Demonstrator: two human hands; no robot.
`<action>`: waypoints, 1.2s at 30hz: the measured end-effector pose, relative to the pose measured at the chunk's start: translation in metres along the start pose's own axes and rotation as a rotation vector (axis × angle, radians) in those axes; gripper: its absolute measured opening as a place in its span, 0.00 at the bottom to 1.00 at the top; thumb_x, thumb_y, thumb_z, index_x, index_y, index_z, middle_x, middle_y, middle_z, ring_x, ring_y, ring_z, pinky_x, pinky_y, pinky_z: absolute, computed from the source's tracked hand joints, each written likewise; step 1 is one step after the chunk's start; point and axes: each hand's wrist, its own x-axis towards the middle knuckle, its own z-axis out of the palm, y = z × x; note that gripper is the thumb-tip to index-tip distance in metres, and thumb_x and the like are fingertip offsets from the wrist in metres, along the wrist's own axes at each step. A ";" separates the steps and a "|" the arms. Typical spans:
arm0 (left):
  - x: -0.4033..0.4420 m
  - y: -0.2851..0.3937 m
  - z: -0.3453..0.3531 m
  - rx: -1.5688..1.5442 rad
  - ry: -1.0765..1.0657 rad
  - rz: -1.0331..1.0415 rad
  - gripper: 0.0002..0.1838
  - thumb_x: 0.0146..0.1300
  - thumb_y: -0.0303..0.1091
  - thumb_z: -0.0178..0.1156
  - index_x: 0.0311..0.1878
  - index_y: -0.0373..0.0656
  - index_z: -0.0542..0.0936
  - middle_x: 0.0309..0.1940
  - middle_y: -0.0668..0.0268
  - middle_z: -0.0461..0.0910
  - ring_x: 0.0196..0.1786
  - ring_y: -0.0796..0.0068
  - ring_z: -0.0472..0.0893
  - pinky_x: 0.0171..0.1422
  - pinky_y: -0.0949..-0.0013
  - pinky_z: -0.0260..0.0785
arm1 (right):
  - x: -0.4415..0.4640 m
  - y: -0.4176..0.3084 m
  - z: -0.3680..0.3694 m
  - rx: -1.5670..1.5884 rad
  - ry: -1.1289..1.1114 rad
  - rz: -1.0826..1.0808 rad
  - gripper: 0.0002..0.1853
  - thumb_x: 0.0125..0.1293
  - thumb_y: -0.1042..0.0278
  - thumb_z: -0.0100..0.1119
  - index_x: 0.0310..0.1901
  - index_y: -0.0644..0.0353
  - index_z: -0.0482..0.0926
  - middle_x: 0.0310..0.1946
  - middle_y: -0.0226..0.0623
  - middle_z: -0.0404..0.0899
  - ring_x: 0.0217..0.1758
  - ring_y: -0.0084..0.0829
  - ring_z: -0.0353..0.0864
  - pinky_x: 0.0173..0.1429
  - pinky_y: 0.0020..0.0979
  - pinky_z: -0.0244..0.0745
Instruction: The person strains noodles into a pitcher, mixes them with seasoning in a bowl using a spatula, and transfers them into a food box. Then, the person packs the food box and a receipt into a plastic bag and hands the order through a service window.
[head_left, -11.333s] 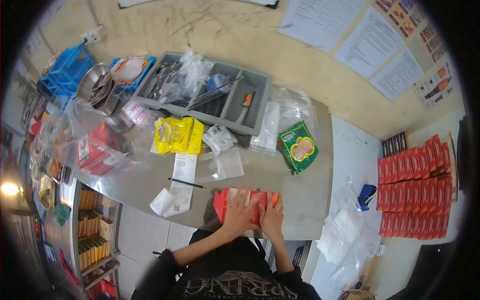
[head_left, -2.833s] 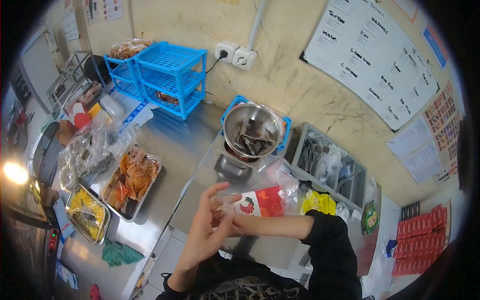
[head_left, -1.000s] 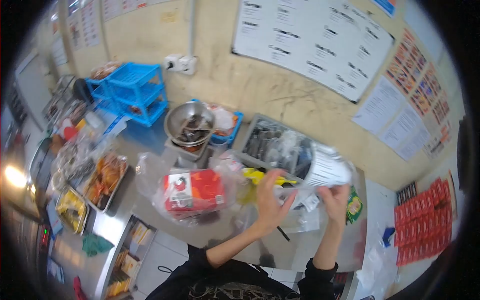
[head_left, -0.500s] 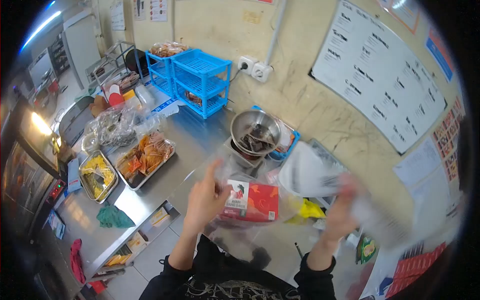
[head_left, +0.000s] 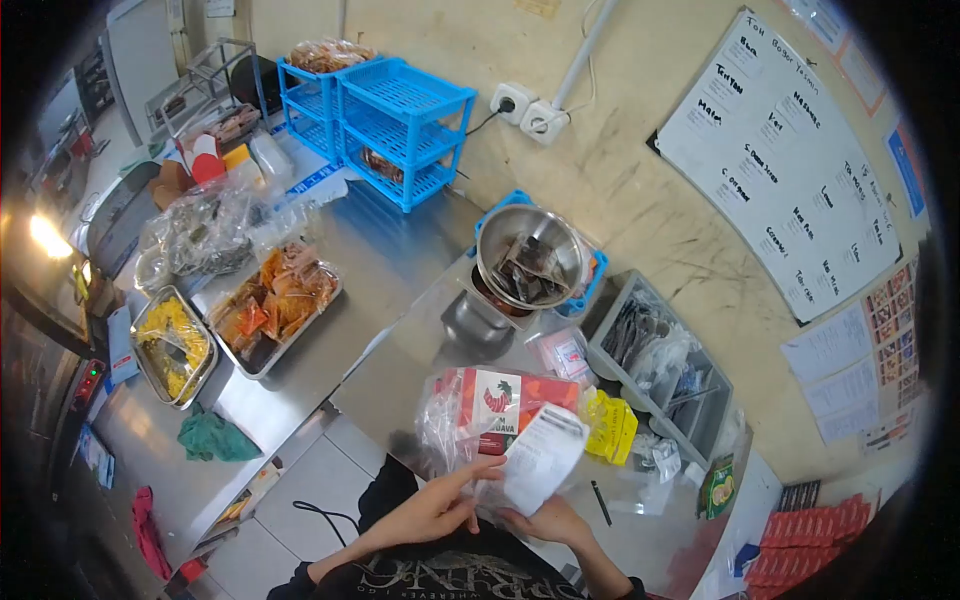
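A red box (head_left: 545, 392) with a white label sits inside a clear plastic bag (head_left: 437, 425) near the counter's front edge. A white printed receipt (head_left: 548, 455) lies tilted over the box's lower right part. My right hand (head_left: 550, 522) is closed on the receipt's lower edge, close to my body. Beside it, my left hand (head_left: 435, 510) has its index finger stretched to the receipt's left edge, its fingers apart over the bag's near end. Whether a fold of the plastic lies between those fingers is hard to see.
A steel bowl (head_left: 533, 222) of dark packets stands behind the bag. At right are a grey divided tray (head_left: 655, 365), a yellow packet (head_left: 609, 428) and a black pen (head_left: 601, 503). Food trays (head_left: 175, 347) and blue racks (head_left: 408, 100) occupy the left side.
My right hand has brought the white paper in from the right, over the boxed bag. My left hand has drawn back toward my body from the box's top left.
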 end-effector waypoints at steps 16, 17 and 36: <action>0.022 -0.041 0.004 0.647 0.517 0.029 0.38 0.50 0.33 0.67 0.63 0.50 0.59 0.25 0.58 0.80 0.25 0.59 0.81 0.31 0.65 0.72 | 0.016 -0.026 -0.048 0.399 -0.042 0.140 0.20 0.55 0.59 0.62 0.48 0.60 0.75 0.41 0.46 0.79 0.41 0.42 0.80 0.47 0.38 0.73; 0.021 -0.039 0.005 0.675 0.493 0.026 0.38 0.51 0.32 0.66 0.64 0.50 0.57 0.26 0.57 0.80 0.25 0.59 0.81 0.30 0.63 0.72 | 0.018 -0.028 -0.055 0.722 0.112 0.243 0.18 0.54 0.63 0.63 0.44 0.61 0.77 0.40 0.44 0.80 0.40 0.38 0.81 0.45 0.35 0.74; 0.078 -0.014 0.011 1.038 0.620 0.226 0.13 0.58 0.30 0.56 0.47 0.51 0.78 0.51 0.63 0.75 0.37 0.59 0.81 0.36 0.61 0.74 | 0.067 0.002 -0.082 0.732 0.470 0.338 0.17 0.53 0.71 0.65 0.43 0.62 0.71 0.23 0.35 0.79 0.21 0.21 0.76 0.25 0.23 0.67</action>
